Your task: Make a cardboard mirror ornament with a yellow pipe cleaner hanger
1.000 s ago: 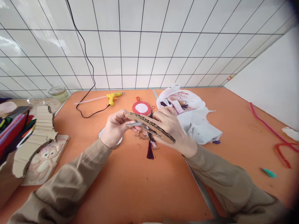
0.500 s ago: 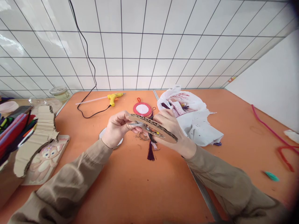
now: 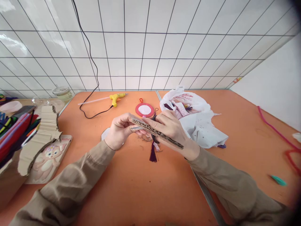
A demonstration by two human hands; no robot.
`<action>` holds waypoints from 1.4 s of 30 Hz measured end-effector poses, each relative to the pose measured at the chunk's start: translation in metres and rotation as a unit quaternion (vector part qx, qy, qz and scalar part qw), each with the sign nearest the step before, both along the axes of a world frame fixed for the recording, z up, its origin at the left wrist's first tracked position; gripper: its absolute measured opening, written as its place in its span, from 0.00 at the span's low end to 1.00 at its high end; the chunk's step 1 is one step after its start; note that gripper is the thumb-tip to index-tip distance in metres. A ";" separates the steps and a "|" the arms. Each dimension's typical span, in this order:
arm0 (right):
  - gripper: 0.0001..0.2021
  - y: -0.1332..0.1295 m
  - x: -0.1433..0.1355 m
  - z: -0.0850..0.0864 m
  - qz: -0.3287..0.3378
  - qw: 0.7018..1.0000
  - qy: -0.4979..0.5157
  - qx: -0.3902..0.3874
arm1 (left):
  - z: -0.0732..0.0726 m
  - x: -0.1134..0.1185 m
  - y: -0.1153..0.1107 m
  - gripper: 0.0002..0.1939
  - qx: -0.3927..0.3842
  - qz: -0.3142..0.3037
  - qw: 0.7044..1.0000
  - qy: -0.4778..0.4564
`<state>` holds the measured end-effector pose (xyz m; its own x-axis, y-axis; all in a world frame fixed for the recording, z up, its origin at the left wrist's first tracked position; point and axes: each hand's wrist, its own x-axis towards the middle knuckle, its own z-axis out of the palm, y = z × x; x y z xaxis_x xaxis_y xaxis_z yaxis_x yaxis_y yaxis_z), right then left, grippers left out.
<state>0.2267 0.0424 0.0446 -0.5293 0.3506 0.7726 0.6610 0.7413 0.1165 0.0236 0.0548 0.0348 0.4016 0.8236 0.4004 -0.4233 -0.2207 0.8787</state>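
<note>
A corrugated cardboard piece point(image 3: 162, 135) is held tilted, almost edge-on to the view, above the orange table. My left hand point(image 3: 119, 130) pinches its left end between thumb and fingers. Scissors are in my right hand point(image 3: 171, 128); their silver blade point(image 3: 137, 128) points left beneath the cardboard, and part of the dark handle shows below my fingers. Behind my hands lies a red ring with a white centre point(image 3: 144, 110). A dark purple tassel point(image 3: 153, 153) lies just below them. Cardboard scraps point(image 3: 143, 138) are partly hidden under my hands.
A yellow glue gun point(image 3: 115, 99) with a black cord lies at the back left. Right of centre is a white plastic bag point(image 3: 199, 125). Torn cardboard point(image 3: 39, 141), a picture board point(image 3: 48, 163) and coloured pipe cleaners point(image 3: 16, 131) are at left. A green piece point(image 3: 278, 180) lies far right.
The cardboard has turned from showing its flat face and central opening to nearly edge-on. Both hands still hold on, and the view has shifted slightly.
</note>
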 end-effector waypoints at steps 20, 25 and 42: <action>0.13 0.005 0.005 -0.001 -0.018 1.000 -0.011 0.011 | 0.028 -0.002 -0.002 0.13 0.055 0.098 0.992 0.049; 0.14 0.005 0.005 -0.002 -0.001 1.000 -0.006 0.006 | 0.024 0.002 -0.005 0.13 0.054 0.101 0.993 0.037; 0.11 0.002 0.007 0.003 -0.014 0.997 -0.036 -0.059 | 0.018 0.001 -0.002 0.14 -0.006 0.062 0.998 0.031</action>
